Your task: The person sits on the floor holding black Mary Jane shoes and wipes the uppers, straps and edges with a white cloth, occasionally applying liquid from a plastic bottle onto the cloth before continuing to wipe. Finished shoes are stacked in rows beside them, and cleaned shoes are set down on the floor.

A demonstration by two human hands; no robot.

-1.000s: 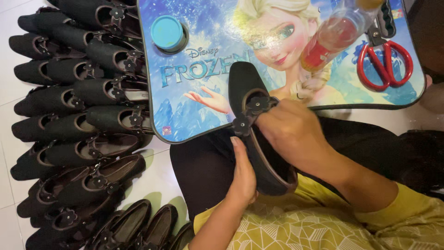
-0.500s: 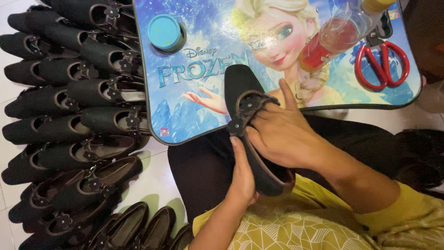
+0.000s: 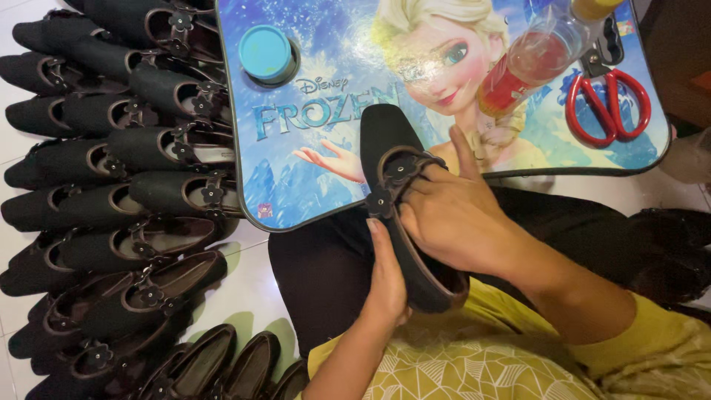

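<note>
Black flat shoe [image 3: 400, 222]: your left hand [image 3: 389, 278] cups its side, right hand [image 3: 452, 215] fingers press the flower strap [image 3: 396, 174]; uneven pressure risks it setting crooked.

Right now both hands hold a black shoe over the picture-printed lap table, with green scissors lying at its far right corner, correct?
Not quite: the head view shows the scissors are red-handled, not green. The left hand and right hand do hold the black shoe over the lap table.

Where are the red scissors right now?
In the head view, the red scissors lie at the right end of the small picture table, beside the clear bottle of red liquid, untouched.
</note>
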